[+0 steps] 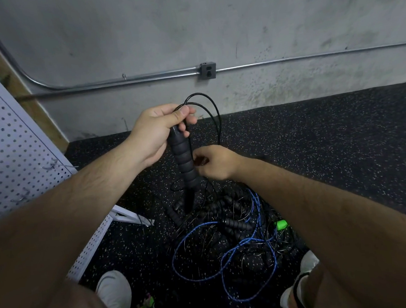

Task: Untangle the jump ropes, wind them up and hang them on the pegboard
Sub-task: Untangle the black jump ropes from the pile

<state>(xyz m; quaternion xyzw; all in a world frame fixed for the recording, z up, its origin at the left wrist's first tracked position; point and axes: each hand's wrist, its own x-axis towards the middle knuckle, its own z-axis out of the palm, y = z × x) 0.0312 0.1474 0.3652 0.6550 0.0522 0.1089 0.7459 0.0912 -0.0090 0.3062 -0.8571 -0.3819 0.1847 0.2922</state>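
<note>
Left hand: the left hand (157,133) is gripping the top end of a black handle (184,162), fingers curling tight round it and the thumb pressing on top, where it is also trapping the thin black cord (214,112).
Handle: it is hanging tip-down from that fist, above the floor and over the near edge of the pile. Its ribbed grip is showing below the palm.
Cord: it is arcing up out of the left fist in two loops in front of the wall (259,17), then dropping to the right hand.
Right hand: the right hand (214,163) is sitting just beside the handle's middle. Its fingers are curling in and pinching the cord where it comes down. Something dark is sitting at the fingertips, too dim to identify.
Pile: the tangle (225,219) is lying on the speckled floor (340,144) between the two white shoes (115,292). A blue rope (179,247) is looping wide through it, a black beaded rope (235,223) is snaking across the middle, and a green handle (282,224) is poking out at the right edge.
Pegboard: the white pegboard (9,143) is standing to the left, well apart from both hands, with bare metal hooks (51,166) sticking out of it.
Wall: a metal conduit (310,56) is running along it to an outlet box (207,71).
</note>
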